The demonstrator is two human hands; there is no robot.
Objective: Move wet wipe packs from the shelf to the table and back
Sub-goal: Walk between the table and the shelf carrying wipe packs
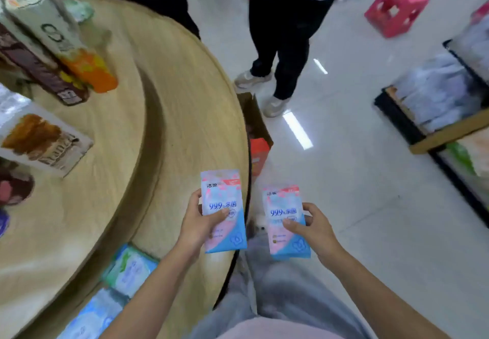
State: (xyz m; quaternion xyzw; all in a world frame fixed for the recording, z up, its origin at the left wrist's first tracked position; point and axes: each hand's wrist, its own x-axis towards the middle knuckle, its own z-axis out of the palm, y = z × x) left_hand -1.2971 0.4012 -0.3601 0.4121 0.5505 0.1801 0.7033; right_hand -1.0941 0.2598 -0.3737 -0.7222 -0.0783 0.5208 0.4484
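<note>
Over tabletop (190, 116) rim: pack 1 (222, 195), left hand (197, 223) grip pinching mid-pack. Just off tabletop: pack 2 (284, 206), right hand (315, 230) grip likewise. Rec: lay flat, inboard of rim, w/o overlap.

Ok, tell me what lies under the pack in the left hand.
The left hand holds the pack over the lower tier of the round wooden table, near its rim. The patch straight beneath the pack is covered, so anything lying there cannot be seen.
</note>
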